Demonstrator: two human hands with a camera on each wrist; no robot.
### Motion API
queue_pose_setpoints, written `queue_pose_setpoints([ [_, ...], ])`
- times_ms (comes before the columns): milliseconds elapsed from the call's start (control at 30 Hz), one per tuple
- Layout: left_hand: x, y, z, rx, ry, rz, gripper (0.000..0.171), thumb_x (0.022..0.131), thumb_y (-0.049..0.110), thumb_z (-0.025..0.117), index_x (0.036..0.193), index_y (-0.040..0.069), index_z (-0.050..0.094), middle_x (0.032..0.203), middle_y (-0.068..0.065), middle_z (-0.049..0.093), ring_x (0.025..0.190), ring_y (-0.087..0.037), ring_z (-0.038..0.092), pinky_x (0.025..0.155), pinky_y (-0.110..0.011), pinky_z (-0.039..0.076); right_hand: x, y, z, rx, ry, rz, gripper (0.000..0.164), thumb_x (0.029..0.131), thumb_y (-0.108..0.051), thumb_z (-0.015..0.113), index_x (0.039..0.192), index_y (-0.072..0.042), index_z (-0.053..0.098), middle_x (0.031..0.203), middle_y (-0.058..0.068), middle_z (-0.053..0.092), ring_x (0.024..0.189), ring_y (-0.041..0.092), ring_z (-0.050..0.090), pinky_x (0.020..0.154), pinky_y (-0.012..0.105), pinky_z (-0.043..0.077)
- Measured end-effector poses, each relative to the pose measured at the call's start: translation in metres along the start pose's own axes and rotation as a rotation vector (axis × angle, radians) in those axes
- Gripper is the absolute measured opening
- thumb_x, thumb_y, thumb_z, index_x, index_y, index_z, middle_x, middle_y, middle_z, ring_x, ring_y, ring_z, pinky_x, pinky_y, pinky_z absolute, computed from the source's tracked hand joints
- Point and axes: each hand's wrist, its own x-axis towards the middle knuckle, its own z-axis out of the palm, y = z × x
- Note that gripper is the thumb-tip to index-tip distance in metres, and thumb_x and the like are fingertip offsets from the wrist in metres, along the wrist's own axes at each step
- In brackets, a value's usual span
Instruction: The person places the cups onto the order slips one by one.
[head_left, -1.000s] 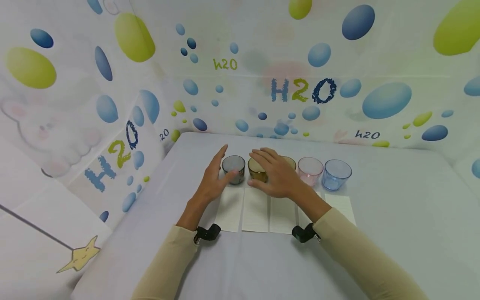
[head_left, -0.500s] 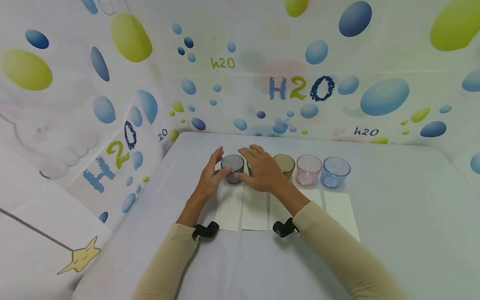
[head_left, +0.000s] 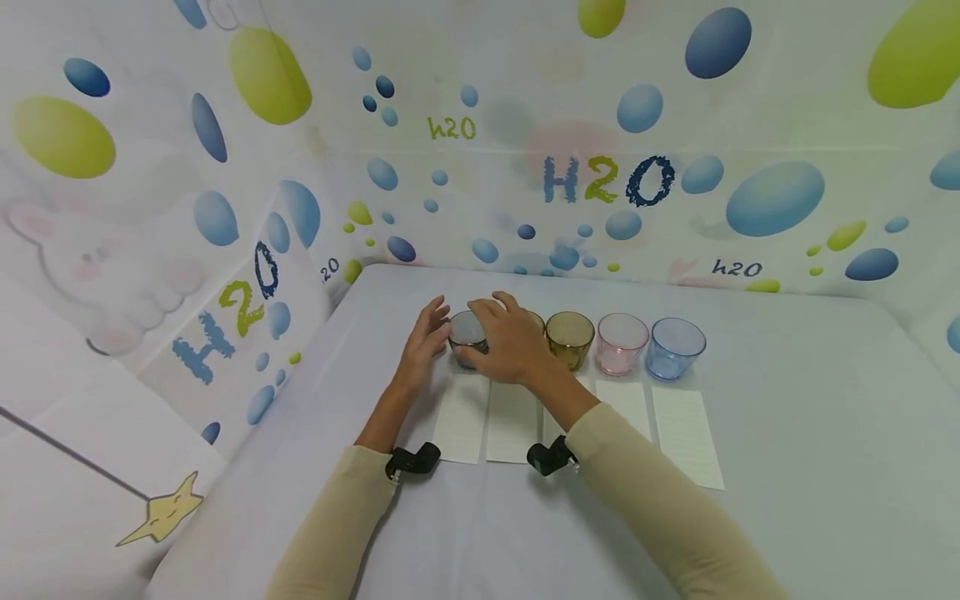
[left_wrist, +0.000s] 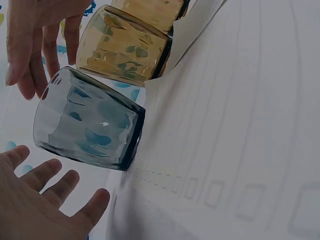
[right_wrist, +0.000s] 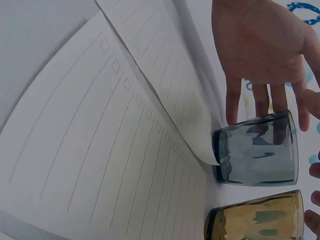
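Note:
A smoky grey glass [head_left: 467, 327] stands at the left end of a row of glasses, with my left hand [head_left: 422, 347] just left of it. In the left wrist view, my left fingers are spread beside the grey glass [left_wrist: 90, 120] and hold nothing. My right hand [head_left: 510, 340] stretches over the right side of the grey glass, overlapping it in the head view. It hides most of the amber glass [head_left: 537, 321] behind it. The right wrist view has the grey glass [right_wrist: 257, 150] between my left hand [right_wrist: 265, 45] and the right fingertips at the right edge.
Further right stand another amber glass [head_left: 570, 342], a pink glass [head_left: 622, 343] and a blue glass [head_left: 675, 348]. Several lined paper sheets, such as the rightmost sheet [head_left: 687, 433], lie before the glasses on the white-covered table [head_left: 810, 467]. A printed curtain [head_left: 480, 200] rises behind.
My right hand has shifted left, from in front of the amber glasses to the grey glass, uncovering the second amber glass. My left hand has moved slightly left, its thumb drawn away from the grey glass.

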Motion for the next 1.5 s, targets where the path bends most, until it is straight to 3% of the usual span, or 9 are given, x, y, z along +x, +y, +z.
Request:
queue_pose_setpoints([
  [267,0.011,-0.034,0.0,-0.096,0.009,-0.017,0.06,0.106,0.034,0.033,0.161,0.012,0.023,0.161,-0.024,0.029,0.148,-0.04,0.028,0.111,-0.067,0.03,0.003,0.002,0.003,-0.031,-0.055,0.008,0.08,0.095,-0.065,0.053,0.153,-0.012,0.043,0.154,0.007,0.049,0.15,0.033,0.03,0.114,0.058,0.035],
  [467,0.011,-0.036,-0.001,-0.159,-0.009,-0.039,0.058,0.108,0.037,0.026,0.161,0.014,0.021,0.162,-0.024,0.027,0.15,-0.043,0.024,0.115,-0.065,0.027,0.007,0.001,0.006,-0.054,-0.086,0.019,0.084,0.095,-0.068,0.05,0.154,-0.009,0.042,0.155,0.008,0.048,0.15,0.035,0.028,0.118,0.055,0.029],
  [733,0.012,-0.039,-0.001,-0.244,-0.021,-0.047,0.06,0.108,0.038,0.025,0.16,0.007,0.022,0.162,-0.026,0.028,0.15,-0.042,0.024,0.117,-0.063,0.026,0.013,-0.002,0.013,-0.07,-0.124,0.105,0.088,0.095,-0.068,0.049,0.153,-0.003,0.042,0.154,0.012,0.049,0.153,0.036,0.022,0.122,0.053,0.021],
  [1167,0.013,-0.036,-0.001,-0.297,-0.042,-0.067,0.06,0.108,0.035,0.024,0.16,0.005,0.02,0.161,-0.028,0.026,0.15,-0.044,0.023,0.117,-0.062,0.025,0.016,0.0,0.014,-0.1,-0.119,0.155,0.089,0.09,-0.07,0.055,0.147,-0.002,0.049,0.142,0.015,0.059,0.152,0.036,0.023,0.12,0.054,0.026],
  [1500,0.012,-0.037,-0.002,-0.315,-0.034,-0.087,0.058,0.11,0.036,0.023,0.16,0.006,0.021,0.162,-0.024,0.028,0.151,-0.04,0.022,0.118,-0.062,0.024,0.017,-0.001,0.015,-0.106,-0.14,0.155,0.087,0.091,-0.07,0.055,0.145,-0.002,0.051,0.144,0.014,0.057,0.152,0.032,0.023,0.122,0.051,0.022],
])
